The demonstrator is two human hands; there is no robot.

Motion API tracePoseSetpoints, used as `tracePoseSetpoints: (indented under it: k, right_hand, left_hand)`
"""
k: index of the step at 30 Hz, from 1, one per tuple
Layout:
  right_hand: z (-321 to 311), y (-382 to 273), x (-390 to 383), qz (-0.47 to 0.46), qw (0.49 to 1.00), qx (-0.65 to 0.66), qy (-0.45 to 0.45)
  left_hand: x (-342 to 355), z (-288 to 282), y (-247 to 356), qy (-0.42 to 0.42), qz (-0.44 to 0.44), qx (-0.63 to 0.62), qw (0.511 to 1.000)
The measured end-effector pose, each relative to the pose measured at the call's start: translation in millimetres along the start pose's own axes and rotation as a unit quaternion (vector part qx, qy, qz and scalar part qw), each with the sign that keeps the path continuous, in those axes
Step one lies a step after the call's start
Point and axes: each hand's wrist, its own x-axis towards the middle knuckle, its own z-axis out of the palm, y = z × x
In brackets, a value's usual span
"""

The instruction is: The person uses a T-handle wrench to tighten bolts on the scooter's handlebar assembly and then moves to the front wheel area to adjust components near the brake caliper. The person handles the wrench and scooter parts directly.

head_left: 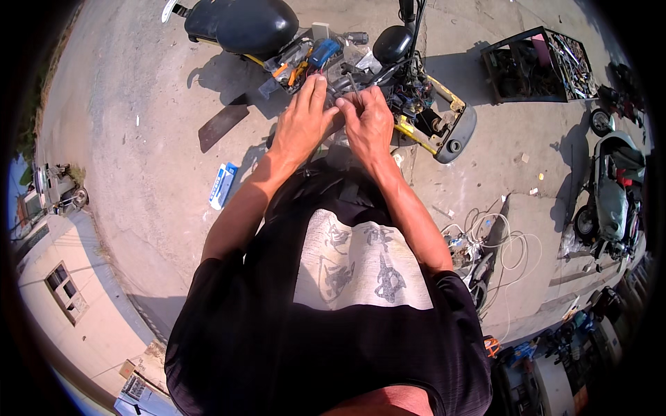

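In front of me stands a partly stripped electric scooter with a yellow frame [416, 136] and a black seat [243, 26]. My left hand [300, 125] reaches to its middle, fingers stretched out and thumb apart, the fingertips near red wires below a blue part [324, 51]. Close beside it, my right hand [369, 125] is closed, thumb against fingers, on a thin dark rod-like piece [353, 86] that points upward. I cannot tell whether this is a tool or a cable. Loose wires [409, 91] spill from the frame to the right.
A dark tray of tools and metal parts [533, 97] stands at the far right. Nearer lie pale coiled hoses [517, 243]. On the left are a dark flat panel [223, 127] and a blue-and-white box [223, 186]. Another scooter [614, 194] is at the right edge.
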Motion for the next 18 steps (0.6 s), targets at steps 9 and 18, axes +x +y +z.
tracePoseSetpoints:
  k: [9,18]
  right_hand:
    - [0.2,-1.5,2.0,0.022,1.0,-0.012,0.001]
    - [2.1,-4.8,1.8,0.033,0.999,-0.011,0.008]
  left_hand:
    - [1.7,0.8,2.2,-0.003,-0.013,-0.008,1.0]
    - [0.6,-1.2,1.0,-0.015,-0.017,-0.01,1.0]
